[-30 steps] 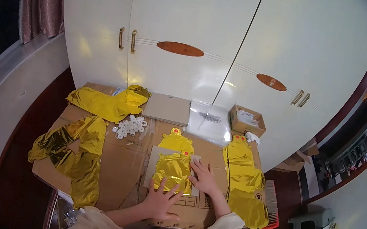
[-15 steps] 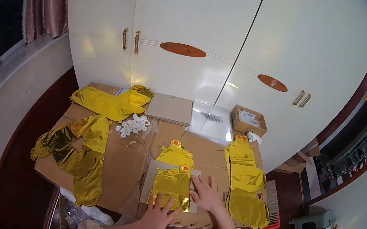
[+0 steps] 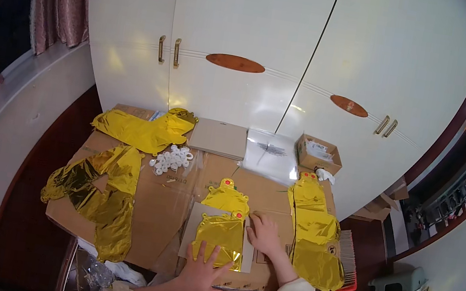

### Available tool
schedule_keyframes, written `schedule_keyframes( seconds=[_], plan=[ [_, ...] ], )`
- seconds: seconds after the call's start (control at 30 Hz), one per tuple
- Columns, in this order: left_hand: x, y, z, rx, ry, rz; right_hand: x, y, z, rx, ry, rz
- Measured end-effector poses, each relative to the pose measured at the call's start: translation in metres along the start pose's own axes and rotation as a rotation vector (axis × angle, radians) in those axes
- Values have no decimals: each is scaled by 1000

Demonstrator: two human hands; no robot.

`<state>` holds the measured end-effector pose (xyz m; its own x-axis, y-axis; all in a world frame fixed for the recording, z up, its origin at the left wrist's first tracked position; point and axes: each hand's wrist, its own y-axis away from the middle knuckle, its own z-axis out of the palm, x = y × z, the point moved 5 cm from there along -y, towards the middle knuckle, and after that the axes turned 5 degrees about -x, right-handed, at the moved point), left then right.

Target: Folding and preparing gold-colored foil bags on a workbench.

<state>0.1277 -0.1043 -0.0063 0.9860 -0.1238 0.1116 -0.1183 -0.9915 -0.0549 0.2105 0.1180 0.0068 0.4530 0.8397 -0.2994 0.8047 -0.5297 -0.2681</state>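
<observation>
The right hand (image 3: 263,234) has slid a little up along the card's edge, and its fingers are more bunched. The gold foil piece (image 3: 220,237) lies flat on the grey card (image 3: 247,259), right in front of me. I see the left hand (image 3: 200,274) spread wide, fingertips on the foil's near end, gripping nothing. The right fingers bend gently by the card's right side, also holding nothing I can see. Thin foil likely creases fast, so I'd press softly and keep it straight. Farther out, the cardboard (image 3: 159,219) and the clear plastic sheets (image 3: 270,157) carry dark print, too small to read. I can't spot any brand.
</observation>
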Motion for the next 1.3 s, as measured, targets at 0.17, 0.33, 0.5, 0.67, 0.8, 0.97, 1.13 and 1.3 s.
schedule_keyframes(
  seconds=[0.17, 0.33, 0.5, 0.67, 0.8, 0.97, 1.13, 1.3],
  plan=[
    [-1, 0, 2, -51, -21, -10, 25, -35, 9, -289, -130, 159],
    [1, -1, -1, -29, -27, -19, 39, -52, 18, -459, -556, 110],
    [1, 0, 2, 1, -4, -34, 53, -63, -11, -207, -642, 126],
    [1, -2, 0, -11, 3, -26, 129, -55, -72, 366, -408, 469],
    [1, -4, 1, -20, 26, -20, 147, -32, -126, 575, -490, 377],
    [-1, 0, 5, 6, 61, -35, 31, 19, -161, 593, -230, 139],
    [2, 0, -13, -76, 70, -53, -85, 86, -134, 228, 223, -239],
    [7, 7, 36, -166, 704, 44, -139, 138, -80, 124, 76, -569]
  ],
)
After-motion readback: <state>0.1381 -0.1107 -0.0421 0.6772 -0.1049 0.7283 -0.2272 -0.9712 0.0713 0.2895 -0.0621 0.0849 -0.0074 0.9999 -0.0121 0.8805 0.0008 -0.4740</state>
